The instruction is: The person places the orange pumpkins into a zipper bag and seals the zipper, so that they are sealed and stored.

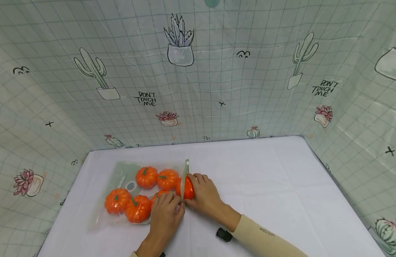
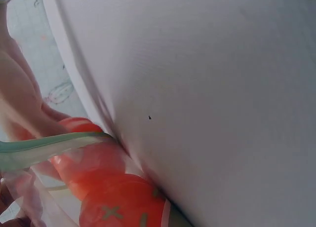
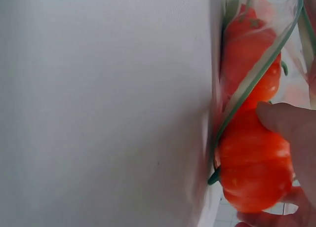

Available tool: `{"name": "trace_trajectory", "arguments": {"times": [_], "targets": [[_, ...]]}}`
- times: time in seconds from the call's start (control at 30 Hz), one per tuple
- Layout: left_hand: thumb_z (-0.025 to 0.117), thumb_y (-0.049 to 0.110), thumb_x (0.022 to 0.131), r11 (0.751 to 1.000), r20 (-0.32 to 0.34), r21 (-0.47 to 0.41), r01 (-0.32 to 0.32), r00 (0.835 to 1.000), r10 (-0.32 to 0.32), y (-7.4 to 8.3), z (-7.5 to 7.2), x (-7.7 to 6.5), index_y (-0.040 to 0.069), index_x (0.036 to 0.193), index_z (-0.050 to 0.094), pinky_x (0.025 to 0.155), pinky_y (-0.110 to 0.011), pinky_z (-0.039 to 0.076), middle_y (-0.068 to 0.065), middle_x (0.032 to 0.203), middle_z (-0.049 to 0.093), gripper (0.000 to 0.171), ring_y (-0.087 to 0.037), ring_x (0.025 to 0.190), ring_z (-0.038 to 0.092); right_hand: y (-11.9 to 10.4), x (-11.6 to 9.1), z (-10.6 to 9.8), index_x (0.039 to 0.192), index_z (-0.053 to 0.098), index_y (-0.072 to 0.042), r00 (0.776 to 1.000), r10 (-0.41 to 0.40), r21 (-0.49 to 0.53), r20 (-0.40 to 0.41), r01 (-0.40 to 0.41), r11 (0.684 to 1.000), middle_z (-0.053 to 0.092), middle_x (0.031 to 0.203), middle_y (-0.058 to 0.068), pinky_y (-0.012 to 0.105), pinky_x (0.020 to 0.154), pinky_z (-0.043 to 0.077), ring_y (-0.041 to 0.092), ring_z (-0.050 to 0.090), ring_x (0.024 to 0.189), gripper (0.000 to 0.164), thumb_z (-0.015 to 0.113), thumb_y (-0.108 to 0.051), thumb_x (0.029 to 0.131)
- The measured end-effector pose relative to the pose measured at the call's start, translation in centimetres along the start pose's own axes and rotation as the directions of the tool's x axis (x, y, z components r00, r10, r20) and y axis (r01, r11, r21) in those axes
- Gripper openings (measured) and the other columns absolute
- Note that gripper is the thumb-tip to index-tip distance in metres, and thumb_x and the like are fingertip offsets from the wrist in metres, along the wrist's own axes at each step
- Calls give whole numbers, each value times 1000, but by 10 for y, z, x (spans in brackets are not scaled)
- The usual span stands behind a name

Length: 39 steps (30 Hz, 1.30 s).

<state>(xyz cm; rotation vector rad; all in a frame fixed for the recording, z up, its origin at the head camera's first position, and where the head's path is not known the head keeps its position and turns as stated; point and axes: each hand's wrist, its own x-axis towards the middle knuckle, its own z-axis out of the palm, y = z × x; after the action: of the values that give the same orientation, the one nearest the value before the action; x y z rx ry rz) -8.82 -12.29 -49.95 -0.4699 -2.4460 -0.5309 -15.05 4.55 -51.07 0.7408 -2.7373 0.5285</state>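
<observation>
A clear zip bag lies flat on the left part of the table, its green-edged mouth towards the right. Inside it are several small orange toy pumpkins with green stems. My left hand pinches the near part of the bag's mouth and partly covers one of the pumpkins. My right hand grips another pumpkin, thumb on one side and fingers round the other. That pumpkin sits right at the mouth, partly behind the green zip strip in the right wrist view.
A white cloth covers the table. Near my right wrist lies a small black object. A patterned curtain with cactus drawings closes off the back and both sides.
</observation>
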Motion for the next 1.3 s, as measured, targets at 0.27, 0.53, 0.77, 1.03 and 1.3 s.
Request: {"name": "trace_trajectory", "arguments": {"times": [0.27,0.53,0.77,1.03,1.3], "targets": [[89,6,73,1000,15,9,13,1000,-13,1,-2,0,14,78,69,65,-30,40,3,82,57,22,-16,74,50,3,-8,-3,147,53,0,999,-6,-1,46,6,1000,65,123,15,43,96,55,32,62,111,88,93,-35,76],[89,5,71,1000,-9,10,-6,1000,6,0,-1,0,15,77,68,64,-28,38,3,81,55,25,-16,73,49,5,-6,1,139,59,0,1000,-12,20,-21,13,1000,67,120,12,42,92,56,31,62,108,78,92,-38,78],[88,4,71,999,-33,3,-35,999,35,0,1,-1,16,77,68,64,-28,36,4,78,53,24,-15,72,47,0,2,7,137,61,-1,999,17,36,-50,-15,999,66,119,15,43,88,57,33,64,107,75,90,-41,81],[88,4,71,1000,-27,-3,-22,999,22,-1,1,-2,16,76,68,64,-27,36,5,78,53,24,-14,71,46,1,1,7,141,58,0,998,61,43,0,-61,997,66,121,17,45,92,56,34,63,109,81,88,-47,83],[88,4,72,1000,-18,7,-22,1000,23,1,0,0,16,76,68,64,-28,37,4,78,53,24,-15,72,47,7,-4,6,138,62,-2,996,84,79,14,-85,993,66,122,17,47,92,56,34,62,110,75,91,-40,81]]}}
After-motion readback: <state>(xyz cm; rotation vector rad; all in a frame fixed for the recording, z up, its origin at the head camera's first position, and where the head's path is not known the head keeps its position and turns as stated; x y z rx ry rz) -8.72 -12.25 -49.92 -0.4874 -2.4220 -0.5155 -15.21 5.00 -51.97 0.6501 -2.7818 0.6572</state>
